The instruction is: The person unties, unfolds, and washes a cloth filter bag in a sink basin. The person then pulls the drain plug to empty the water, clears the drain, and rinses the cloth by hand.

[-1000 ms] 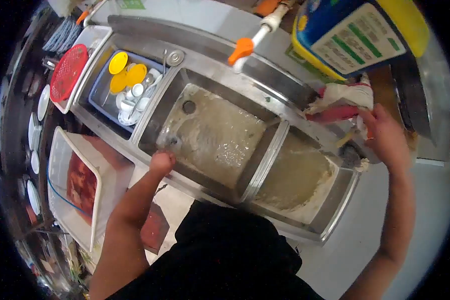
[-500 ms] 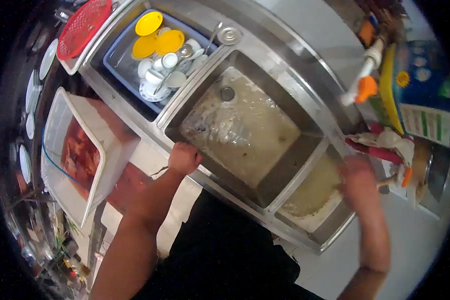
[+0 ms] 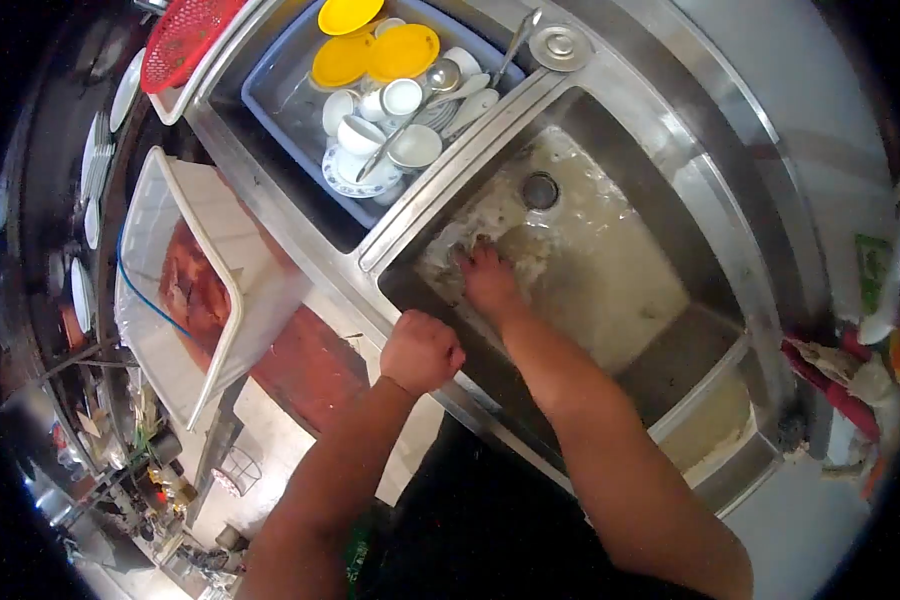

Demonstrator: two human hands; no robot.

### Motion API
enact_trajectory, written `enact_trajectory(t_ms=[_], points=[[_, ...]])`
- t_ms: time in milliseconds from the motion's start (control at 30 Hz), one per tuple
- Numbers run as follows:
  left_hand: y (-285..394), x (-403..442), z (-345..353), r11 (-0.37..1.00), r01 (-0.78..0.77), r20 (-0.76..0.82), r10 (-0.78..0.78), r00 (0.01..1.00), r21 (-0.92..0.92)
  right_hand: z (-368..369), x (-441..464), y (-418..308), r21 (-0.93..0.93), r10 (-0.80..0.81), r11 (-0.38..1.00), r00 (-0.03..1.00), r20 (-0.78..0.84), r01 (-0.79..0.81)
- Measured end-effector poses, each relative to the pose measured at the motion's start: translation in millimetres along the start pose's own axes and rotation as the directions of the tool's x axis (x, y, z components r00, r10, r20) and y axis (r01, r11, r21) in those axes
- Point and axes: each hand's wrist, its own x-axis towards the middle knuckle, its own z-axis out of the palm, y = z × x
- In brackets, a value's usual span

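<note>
My right hand [image 3: 490,278] reaches down into the middle sink basin [image 3: 715,325], at its left side. Its fingers look spread over the wet bottom, among cloudy water [image 3: 610,290] and pale scraps. I see nothing held in it, though the fingertips are partly hidden. Up and right of that hand lies the round drain [image 3: 540,190]. My left hand [image 3: 422,352] is closed in a fist just over the front rim of the sink [image 3: 485,402], and no object shows in it.
The left basin holds a blue-grey tub [image 3: 270,110] with yellow plates [image 3: 403,53], white bowls [image 3: 415,147] and spoons. A metal lid [image 3: 560,46] lies on the ledge. At left stand a white bin [image 3: 220,350] and a red basket [image 3: 185,45]. A smaller basin [image 3: 710,430] adjoins on the right.
My right hand has moved left from the small right basin into the middle basin. My left fist stays near the front rim. The view has shifted, with the sink now further right.
</note>
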Motion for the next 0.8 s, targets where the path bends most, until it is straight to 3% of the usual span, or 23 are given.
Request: enact_trajectory(t_ms=[67, 100, 167, 233, 267, 300, 333, 367, 433, 567, 600, 667, 700, 733, 767, 800], points=[[1, 2, -2, 0.999, -0.014, -0.043, 0.013, 0.999, -0.040, 12, 4, -4, -0.095, -0.079, 0.992, 0.996, 0.032, 0.081], [1, 1, -1, 1.000, -0.013, -0.062, 0.011, 0.998, -0.027, 19, 5, -1, 0.189, 0.049, 0.976, 0.956, 0.289, -0.107], [2, -1, -1, 1.000, -0.003, -0.085, 0.001, 0.996, -0.022, 30, -5, 5, 0.384, 0.085, 0.856, 0.826, 0.557, -0.347], [1, 1, 1, 0.999, -0.037, -0.113, 0.033, 0.993, -0.029, 26, -24, 15, 0.671, 0.307, 0.603, 0.902, 0.304, -0.431], [0, 0, 1, 0.999, -0.036, -0.117, 0.031, 0.993, -0.035, 23, -29, 23, 0.666, 0.307, 0.608, 0.902, 0.305, -0.432], [0, 1, 0, 1.000, -0.025, -0.096, 0.024, 0.995, -0.011, 13, -33, 29, 0.789, 0.347, 0.164, 0.784, 0.516, -0.592], [1, 0, 0, 1.000, -0.014, -0.073, 0.015, 0.997, 0.014, 4, -35, 32, 0.705, 0.268, -0.317, 0.654, 0.708, -0.634], [1, 0, 0, 1.000, -0.015, -0.074, 0.016, 0.997, 0.014, -3, -37, 33, 0.706, 0.269, -0.316, 0.654, 0.707, -0.634], [3, -1, 0, 0.999, -0.002, -0.063, 0.005, 0.998, 0.038, -4, -47, 41, 0.645, 0.251, -0.523, 0.622, 0.742, -0.558], [2, 1, 0, 0.998, -0.039, -0.098, 0.043, 0.994, 0.052, 27, -59, 69, 0.732, 0.384, -0.381, 0.623, 0.681, -0.565], [3, 0, -1, 0.999, -0.033, -0.106, 0.037, 0.994, 0.041, 30, -55, 71, 0.752, 0.511, -0.002, 0.645, 0.568, -0.660], [4, -1, 0, 0.999, -0.030, -0.109, 0.034, 0.994, 0.037, 38, -54, 69, 0.632, 0.584, 0.360, 0.694, 0.421, -0.686], [4, -1, 1, 0.999, -0.029, -0.111, 0.031, 0.993, 0.025, 28, -47, 57, 0.467, 0.511, 0.704, 0.838, 0.190, -0.535], [4, 0, 1, 1.000, -0.027, -0.115, 0.029, 0.993, 0.015, 18, -38, 43, 0.193, 0.334, 0.925, 0.943, -0.005, -0.327], [3, 0, 1, 0.999, -0.029, -0.109, 0.032, 0.994, 0.027, 8, -32, 28, 0.205, 0.336, 0.922, 0.942, -0.009, -0.327], [3, 0, 2, 0.999, -0.028, -0.102, 0.032, 0.994, 0.036, -4, -28, 12, 0.138, 0.278, 0.945, 0.950, 0.141, -0.297]])
